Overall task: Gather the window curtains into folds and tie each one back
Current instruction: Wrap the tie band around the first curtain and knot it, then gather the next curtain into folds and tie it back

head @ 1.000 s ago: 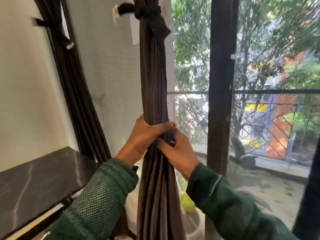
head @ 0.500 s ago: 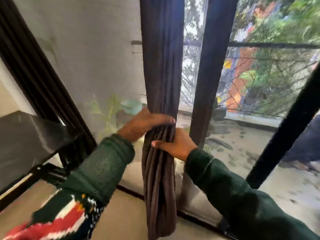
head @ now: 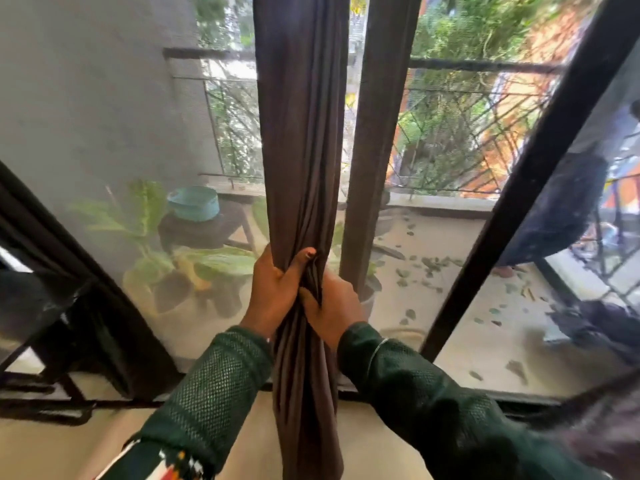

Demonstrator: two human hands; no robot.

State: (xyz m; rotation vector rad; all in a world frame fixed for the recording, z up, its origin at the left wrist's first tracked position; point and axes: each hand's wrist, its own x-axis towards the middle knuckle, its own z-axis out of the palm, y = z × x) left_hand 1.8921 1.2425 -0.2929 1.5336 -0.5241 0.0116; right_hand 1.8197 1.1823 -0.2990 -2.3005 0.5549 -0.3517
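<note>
curtain: the brown curtain [head: 300, 140] hangs dead centre of the frame, already bunched into long vertical folds, running from the top edge down past the bottom edge.
your left hand: your left hand [head: 274, 289] is wrapped round the bundle from the left side, a bit below mid-frame, thumb lying across the front of the folds. So it's clamped on the fabric.
your right hand: your right hand [head: 334, 304] grips the same bundle from the right, just under and touching the left one, fingers curled into the cloth.
sleeves: dark green knit sleeves [head: 214, 386] come up from the bottom corners.
window frame: a dark upright bar [head: 375, 133] stands just right of the curtain, another dark bar [head: 540, 161] slants across the right side.
outside: lower left through the mesh you've got a leafy potted plant [head: 194, 268] and a teal tub [head: 194, 203] on a stool; railing [head: 478, 65] and greenery in the upper right.
</note>
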